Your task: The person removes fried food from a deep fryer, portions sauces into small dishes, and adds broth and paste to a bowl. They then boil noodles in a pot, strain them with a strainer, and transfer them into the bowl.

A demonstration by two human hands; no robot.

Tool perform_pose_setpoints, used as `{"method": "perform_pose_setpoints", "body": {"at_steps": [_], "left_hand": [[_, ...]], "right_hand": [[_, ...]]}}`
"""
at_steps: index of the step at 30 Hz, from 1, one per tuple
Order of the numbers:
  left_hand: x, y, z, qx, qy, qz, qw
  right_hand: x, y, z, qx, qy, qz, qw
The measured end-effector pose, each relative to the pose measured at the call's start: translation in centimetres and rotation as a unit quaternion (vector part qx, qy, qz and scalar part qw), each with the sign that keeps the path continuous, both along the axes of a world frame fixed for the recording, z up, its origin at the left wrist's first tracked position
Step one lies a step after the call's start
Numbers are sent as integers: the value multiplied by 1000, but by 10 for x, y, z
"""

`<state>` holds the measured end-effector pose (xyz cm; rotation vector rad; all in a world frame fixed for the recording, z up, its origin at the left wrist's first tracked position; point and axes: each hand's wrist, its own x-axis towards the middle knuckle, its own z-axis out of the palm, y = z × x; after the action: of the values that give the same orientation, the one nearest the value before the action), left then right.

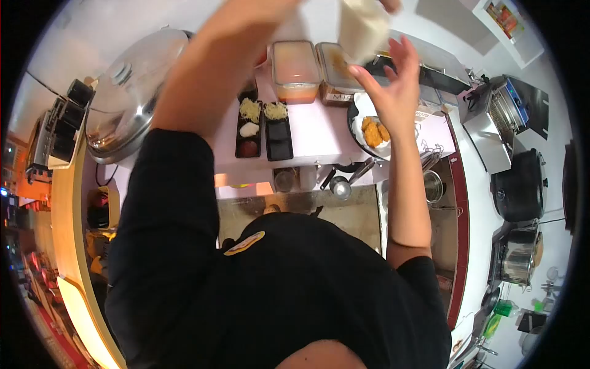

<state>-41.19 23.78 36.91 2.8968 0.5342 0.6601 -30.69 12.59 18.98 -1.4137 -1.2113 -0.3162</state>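
A pale, blurred container (364,29) is at the top edge, above the counter. Fingertips of my left hand (390,6) show beside its upper right; the rest of that hand is out of frame, and its grip is on the container. Just below and right of it, my right hand (396,89) is raised with fingers spread, thumb near the container's lower end. Beneath that hand sits a dark-rimmed plate (354,126) with golden fried pieces (373,132) on white paper.
Two black compartment trays (249,142) (279,142) hold shredded food; one also has white and red sauces. Behind them stand lidded tubs (295,64). A large domed metal lid (132,92) is at left. Ladles (341,187) hang at the counter front; pots (519,187) stand at right.
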Motion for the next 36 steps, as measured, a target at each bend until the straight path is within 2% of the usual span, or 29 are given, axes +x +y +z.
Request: {"method": "perform_pose_setpoints", "body": {"at_steps": [1, 2, 3, 5, 7, 9, 10, 11, 12, 13, 14, 15, 17, 18, 20, 23, 36], "left_hand": [[5, -9, -14, -39, -19, -35, 998], [7, -14, -31, -60, -30, -37, 997], [5, -18, -42, -82, -42, -37, 995], [-14, -16, -53, -61, 18, 1, 998], [-25, 1, -109, -146, -107, 0, 983], [-35, 42, -185, 7, -193, -85, 977], [-42, 52, -211, -83, -167, -81, 979], [-49, 58, -231, -172, -141, -76, 972], [-56, 62, -247, -174, -141, -73, 972], [-63, 66, -262, -227, -203, -96, 948], [-69, 66, -269, -277, -264, -118, 916], [-72, 63, -275, -279, -265, -116, 916], [-78, 54, -288, -363, -346, -24, 865], [-79, 52, -290, -364, -347, -21, 864], [-80, 51, -293, -419, -381, -21, 824], [-81, 55, -301, -372, -370, 17, 851], [-73, 60, -309, -337, -368, 44, 866]], "right_hand": [[-1, 9, -2, -9, 33, 61, 998], [-12, 10, -3, -30, 94, -42, 994], [-10, 14, -13, -36, 91, -37, 995], [-3, 28, -50, 26, 216, 87, 972], [-13, 35, -74, 6, 312, 213, 926], [-23, 47, -100, -52, 298, 215, 929], [-32, 52, -105, -65, 290, 271, 915], [-34, 60, -118, -99, 269, 267, 920], [-43, 64, -119, -103, 272, 283, 914], [-53, 69, -120, -105, 275, 298, 908], [-60, 73, -122, -107, 275, 299, 907], [-65, 78, -124, -102, 289, 321, 896], [-68, 87, -130, -100, 302, 343, 884], [-69, 93, -135, -106, 291, 342, 887], [-70, 100, -142, -112, 279, 343, 890], [-72, 103, -146, -110, 290, 366, 877], [-68, 107, -153, -92, 294, 360, 880]]}}
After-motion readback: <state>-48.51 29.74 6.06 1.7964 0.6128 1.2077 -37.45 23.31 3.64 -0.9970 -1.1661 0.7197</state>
